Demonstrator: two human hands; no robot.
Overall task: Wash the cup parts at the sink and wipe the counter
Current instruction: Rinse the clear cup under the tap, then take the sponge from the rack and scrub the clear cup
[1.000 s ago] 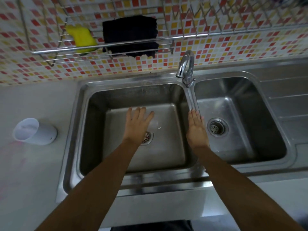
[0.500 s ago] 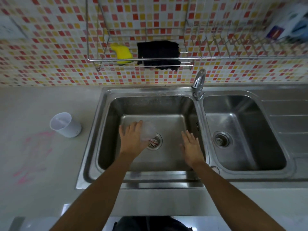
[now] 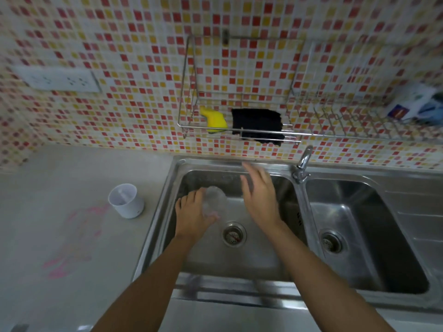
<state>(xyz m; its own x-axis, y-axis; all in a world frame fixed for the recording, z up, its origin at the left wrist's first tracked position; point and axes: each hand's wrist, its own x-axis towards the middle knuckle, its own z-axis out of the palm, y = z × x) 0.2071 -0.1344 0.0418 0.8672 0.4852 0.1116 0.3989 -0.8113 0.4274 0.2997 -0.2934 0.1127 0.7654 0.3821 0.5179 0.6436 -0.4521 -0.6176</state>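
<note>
The left hand (image 3: 191, 215) is wrapping around a clear, smooth plastic cup (image 3: 214, 200) over the left basin of the steel sink (image 3: 242, 291), near its left wall and just behind the round drain (image 3: 234, 234). The cup is a see-through cylinder; its long axis is tilting up and away toward the sink's back edge, with the rounded end pointing that way. The right hand (image 3: 260, 197) is hanging open and empty just beside the cup, fingers spread, blurred, the two hands apart. A white matte cup part (image 3: 125, 200) is standing upright on the grey desk (image 3: 60, 188), mouth up, close to the sink's left rim. Pink smears (image 3: 72, 243) are marking the desk in front of it. A yellow sponge (image 3: 214, 119) and a black cloth (image 3: 259, 127) are lying on the wire rack (image 3: 335, 136) against the mosaic tiles.
</note>
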